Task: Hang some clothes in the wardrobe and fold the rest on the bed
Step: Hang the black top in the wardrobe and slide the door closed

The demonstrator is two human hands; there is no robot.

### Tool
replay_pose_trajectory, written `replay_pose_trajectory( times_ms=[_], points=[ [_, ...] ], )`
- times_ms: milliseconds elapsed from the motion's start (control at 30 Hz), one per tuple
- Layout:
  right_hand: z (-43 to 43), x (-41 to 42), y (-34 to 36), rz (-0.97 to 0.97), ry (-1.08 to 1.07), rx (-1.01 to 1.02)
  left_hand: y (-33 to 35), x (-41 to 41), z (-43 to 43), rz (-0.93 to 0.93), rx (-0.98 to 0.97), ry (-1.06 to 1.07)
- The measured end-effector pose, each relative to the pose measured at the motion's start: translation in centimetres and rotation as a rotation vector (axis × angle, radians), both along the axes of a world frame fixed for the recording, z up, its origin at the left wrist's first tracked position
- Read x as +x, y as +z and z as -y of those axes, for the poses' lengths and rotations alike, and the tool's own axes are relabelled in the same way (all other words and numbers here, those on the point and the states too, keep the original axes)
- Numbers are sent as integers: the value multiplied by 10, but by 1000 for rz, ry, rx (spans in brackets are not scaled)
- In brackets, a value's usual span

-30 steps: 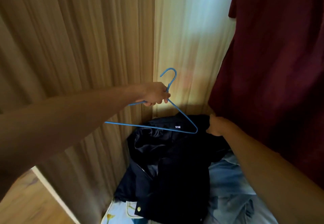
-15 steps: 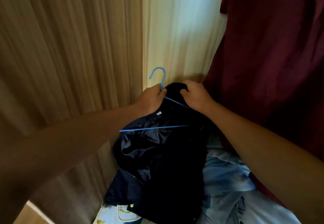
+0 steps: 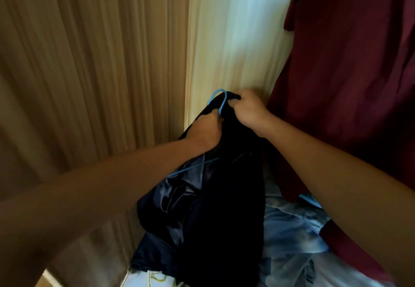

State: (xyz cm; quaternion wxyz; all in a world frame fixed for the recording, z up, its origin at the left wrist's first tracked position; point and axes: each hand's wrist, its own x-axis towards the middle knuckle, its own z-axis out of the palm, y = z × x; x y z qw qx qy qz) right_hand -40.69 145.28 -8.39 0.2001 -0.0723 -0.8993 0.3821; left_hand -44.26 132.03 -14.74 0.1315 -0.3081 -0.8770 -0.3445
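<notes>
Hanger of thin blue wire point(image 3: 222, 107) sits mid-frame inside a dark navy jacket point(image 3: 224, 197).
Hook points up, bar slanting lower left; left hand point(image 3: 205, 129) grips its neck, right hand point(image 3: 249, 112) pinches the collar, now risen to the hook. Wooden wardrobe panel point(image 3: 89, 62) crowds left, maroon hanging garment point(image 3: 348, 84) right.

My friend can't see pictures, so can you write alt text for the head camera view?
The left hand grips a blue wire hanger and the right hand grips a dark navy jacket draped on it, inside a wooden wardrobe. A maroon garment hangs at right.
</notes>
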Motion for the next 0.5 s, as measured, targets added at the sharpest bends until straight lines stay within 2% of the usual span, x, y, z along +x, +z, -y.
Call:
replay_pose_trajectory(
  times_ms=[67, 100, 200, 233, 300, 367, 433, 500],
  points=[
    [-7, 3, 3, 80, 43, -53, -7, 2, 0, 11, 89, -2],
    [-13, 8, 3, 172, 86, 12, -9, 1, 1, 22, 150, 5],
    [-24, 20, -7, 489, 220, 348, -9, -5, 10, 110, 367, -69],
    [-26, 21, -14, 521, 207, 488, -11, -7, 13, 158, 429, -122],
    [-29, 22, -24, 451, 88, 761, -18, -4, 15, 280, 545, -206],
    [-30, 21, -34, 341, 80, 890, -23, 5, 17, 399, 586, -260],
    [-33, 22, -44, 311, 179, 853, -24, 10, 22, 525, 560, -290],
    [-39, 25, -53, 308, 222, 820, -22, 0, 33, 757, 448, -342]
  ],
)
